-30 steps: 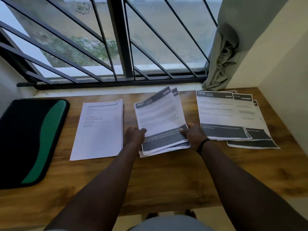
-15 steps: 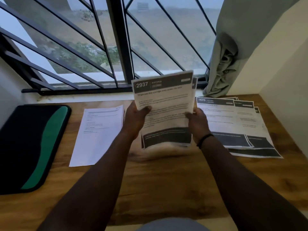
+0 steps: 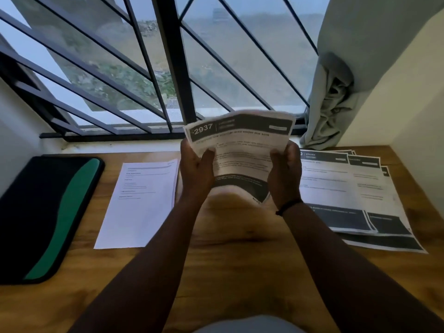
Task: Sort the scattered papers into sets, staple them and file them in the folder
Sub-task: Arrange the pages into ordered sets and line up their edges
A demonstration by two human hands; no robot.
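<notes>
Holding a set of papers headed "2937" point(image 3: 240, 150) upright above the wooden desk point(image 3: 228, 248), both hands work at mid-desk. Head view only.

Left hand point(image 3: 195, 174): fingers curled behind the left edge, thumb pressed on the front face. Right hand point(image 3: 284, 175): same grip on the right edge. Set bows between them; bottom edge blurred, and I cannot tell whether it touches the desk.

Other task items: plain white set point(image 3: 141, 203) flat, left of the hands; fanned set with dark bands point(image 3: 348, 193) flat on the right, sheets offset; black and green folder point(image 3: 45, 217) at far left, closed. No stapler visible.

Risks, as judgement:
- Bowed sheets may slip out of register, so a staple would miss the rear pages.
- Squeezing the sides could crease the paper.
- Lowering the set carelessly could overlap the fanned set just beside the right hand and mix sets.
- Fanned set is unsquared; needs aligning before stapling.
</notes>
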